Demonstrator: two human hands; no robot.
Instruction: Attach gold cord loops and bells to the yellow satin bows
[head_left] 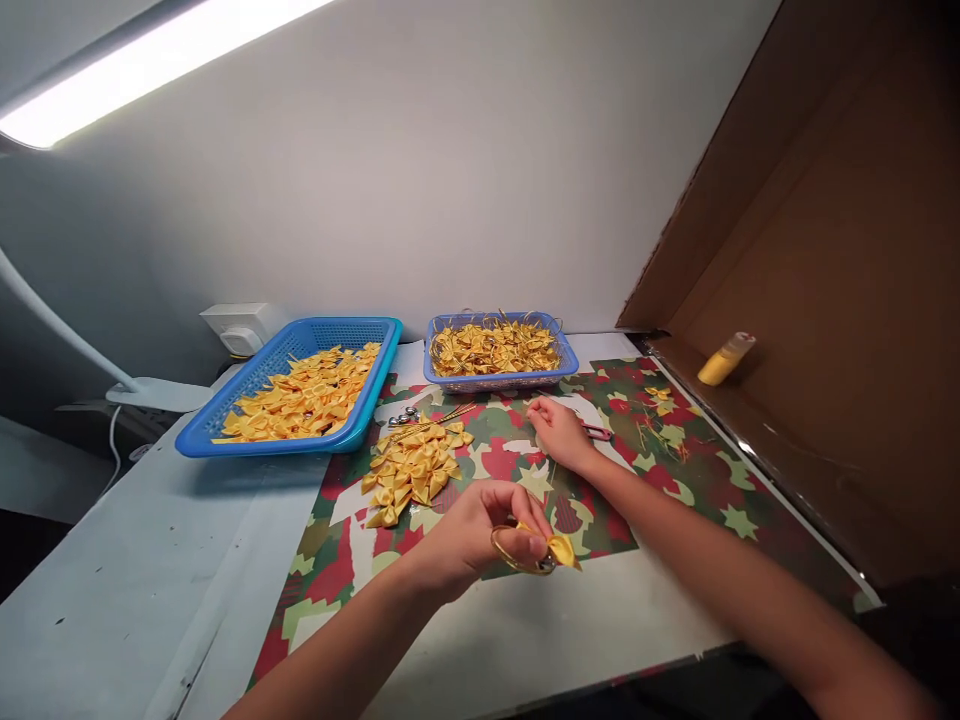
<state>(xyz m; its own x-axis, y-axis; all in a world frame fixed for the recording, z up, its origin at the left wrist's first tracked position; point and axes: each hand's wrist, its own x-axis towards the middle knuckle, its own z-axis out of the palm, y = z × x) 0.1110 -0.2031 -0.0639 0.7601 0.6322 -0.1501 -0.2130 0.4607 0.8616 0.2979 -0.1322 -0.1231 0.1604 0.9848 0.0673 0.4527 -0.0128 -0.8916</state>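
Note:
My left hand (502, 525) is closed in a pinch on a yellow ribbon bow (562, 551). A loop of gold cord (510, 560) hangs from the same fingers, and a small silvery bell (547, 564) shows under the bow. Farther forward, my right hand (559, 430) is closed with its fingertips together; whatever they hold is too fine to make out. Just beside it, a red handle (597, 432), of a tool mostly hidden by the hand, lies on the patterned sheet. A heap of loose yellow bows (416, 468) lies left of my hands, with several silvery bells (403, 415) and gold cords (450, 412) behind it.
A blue basket (196, 441) of yellow bows stands at the back left. Behind my hands is a smaller basket (502, 383) of bows with gold cords. Yellow thread spool (726, 358) and thread scraps (660, 430) lie right. A cardboard wall (817, 250) bounds the right side.

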